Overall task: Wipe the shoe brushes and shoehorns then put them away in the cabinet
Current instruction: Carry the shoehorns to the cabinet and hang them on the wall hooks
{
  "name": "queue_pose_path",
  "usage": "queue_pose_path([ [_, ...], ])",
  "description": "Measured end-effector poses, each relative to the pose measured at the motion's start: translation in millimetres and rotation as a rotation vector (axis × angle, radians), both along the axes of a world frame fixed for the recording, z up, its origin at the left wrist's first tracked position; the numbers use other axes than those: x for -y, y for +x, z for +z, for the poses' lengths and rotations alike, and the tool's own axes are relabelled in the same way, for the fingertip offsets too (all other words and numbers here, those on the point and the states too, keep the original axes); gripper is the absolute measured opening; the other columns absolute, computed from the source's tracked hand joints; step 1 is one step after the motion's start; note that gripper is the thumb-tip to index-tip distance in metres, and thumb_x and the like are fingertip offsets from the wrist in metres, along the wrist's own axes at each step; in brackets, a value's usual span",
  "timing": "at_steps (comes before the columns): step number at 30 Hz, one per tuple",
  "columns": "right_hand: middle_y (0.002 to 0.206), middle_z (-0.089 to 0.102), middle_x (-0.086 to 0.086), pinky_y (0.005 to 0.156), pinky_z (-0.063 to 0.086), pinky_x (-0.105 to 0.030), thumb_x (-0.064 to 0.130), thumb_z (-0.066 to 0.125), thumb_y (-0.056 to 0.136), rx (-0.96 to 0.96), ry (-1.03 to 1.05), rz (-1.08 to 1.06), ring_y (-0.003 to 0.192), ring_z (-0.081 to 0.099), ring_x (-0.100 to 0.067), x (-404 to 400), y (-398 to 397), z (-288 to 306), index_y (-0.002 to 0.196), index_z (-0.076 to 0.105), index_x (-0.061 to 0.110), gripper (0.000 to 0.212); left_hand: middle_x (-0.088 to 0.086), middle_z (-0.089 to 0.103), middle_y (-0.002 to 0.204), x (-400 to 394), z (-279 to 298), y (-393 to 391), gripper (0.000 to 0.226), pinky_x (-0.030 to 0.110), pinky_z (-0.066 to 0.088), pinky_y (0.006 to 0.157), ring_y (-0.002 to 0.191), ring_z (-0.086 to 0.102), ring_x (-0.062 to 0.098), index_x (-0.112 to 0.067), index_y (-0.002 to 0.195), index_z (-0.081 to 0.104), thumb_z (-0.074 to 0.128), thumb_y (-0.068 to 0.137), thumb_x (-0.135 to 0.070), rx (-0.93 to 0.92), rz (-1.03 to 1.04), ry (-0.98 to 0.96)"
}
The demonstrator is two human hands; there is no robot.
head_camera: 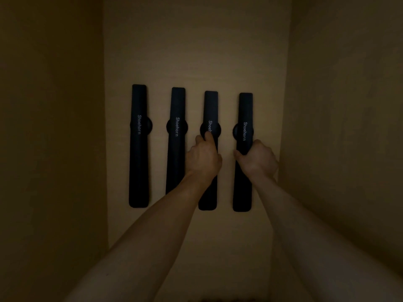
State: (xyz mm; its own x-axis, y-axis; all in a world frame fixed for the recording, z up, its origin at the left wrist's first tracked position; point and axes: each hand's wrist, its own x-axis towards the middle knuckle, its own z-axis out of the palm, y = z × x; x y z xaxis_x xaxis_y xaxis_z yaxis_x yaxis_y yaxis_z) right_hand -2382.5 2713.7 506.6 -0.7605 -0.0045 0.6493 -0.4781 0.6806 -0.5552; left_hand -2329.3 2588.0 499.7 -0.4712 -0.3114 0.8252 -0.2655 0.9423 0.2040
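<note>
Four dark shoehorns were seen side by side on the dim cabinet's back panel [196, 62]. The third shoehorn [211, 105] was pinched by the left hand [202, 158]; the rightmost shoehorn [245, 110] was gripped by the right hand [259, 160], fingers closed around it.

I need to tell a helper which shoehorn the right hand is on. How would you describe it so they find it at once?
On the pale back panel of the cabinet, four dark shoehorns stand upright in a row, each over a round mount. Take the rightmost shoehorn, nearest the right wall. Only it has the right hand wrapped around its middle; the left hand is on its neighbour.
</note>
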Motion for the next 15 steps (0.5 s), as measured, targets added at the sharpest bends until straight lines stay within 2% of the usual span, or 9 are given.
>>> queue_pose_path([
  [3,0.107,0.068,-0.010,0.081,0.057,-0.046,0.053,0.069,0.084,0.018,-0.010,0.031,0.096,0.066,-0.030,-3.7,-0.4,0.6,0.111,0.059,0.014,0.048,0.012,0.053,0.114,1.5,0.3,9.1,0.061,0.030,0.037,0.056,0.087,0.062,0.027,-0.013,0.137,0.037,0.062,0.090,-0.042,0.019,-0.023,-0.019],
  [5,0.106,0.067,-0.010,0.078,0.057,-0.045,0.053,0.070,0.084,0.022,-0.026,0.059,0.094,0.066,-0.030,-6.9,-0.1,-0.2,0.109,0.058,0.013,0.049,0.011,0.053,0.112,8.3,1.4,22.3,0.054,0.031,0.037,0.055,0.086,0.062,0.028,-0.013,0.131,0.043,0.060,0.090,-0.043,-0.056,-0.024,-0.029],
  [8,0.110,0.062,-0.011,0.077,0.056,-0.045,0.051,0.071,0.084,-0.036,-0.066,0.046,0.099,0.061,-0.030,-9.9,4.2,-3.2,0.109,0.054,0.010,0.050,0.012,0.051,0.121,32.3,2.6,43.1,0.050,0.031,0.039,0.056,0.096,0.058,0.028,-0.012,0.129,0.045,0.060,0.090,-0.041,-0.169,0.098,-0.086],
  [10,0.116,0.057,-0.011,0.082,0.052,-0.047,0.044,0.070,0.086,-0.133,-0.105,0.005,0.107,0.055,-0.030,-8.3,9.4,-6.7,0.112,0.053,0.011,0.045,0.012,0.050,0.121,50.4,3.1,53.5,0.053,0.032,0.040,0.057,0.101,0.055,0.029,-0.011,0.127,0.045,0.063,0.088,-0.042,-0.218,0.167,-0.053],
  [12,0.118,0.055,-0.010,0.085,0.050,-0.049,0.036,0.068,0.088,-0.212,-0.131,0.016,0.111,0.051,-0.030,-1.8,16.4,-10.1,0.114,0.053,0.013,0.038,0.013,0.052,0.116,61.9,3.2,56.4,0.057,0.032,0.039,0.055,0.099,0.056,0.029,-0.010,0.124,0.043,0.067,0.085,-0.044,-0.207,0.188,0.014],
  [15,0.116,0.056,-0.007,0.089,0.047,-0.047,0.030,0.066,0.088,-0.248,-0.133,0.056,0.111,0.051,-0.028,12.1,25.6,-13.5,0.113,0.055,0.015,0.030,0.012,0.061,0.106,68.1,2.2,50.2,0.059,0.028,0.033,0.049,0.086,0.063,0.028,-0.009,0.123,0.043,0.067,0.085,-0.047,-0.143,0.166,0.077],
])
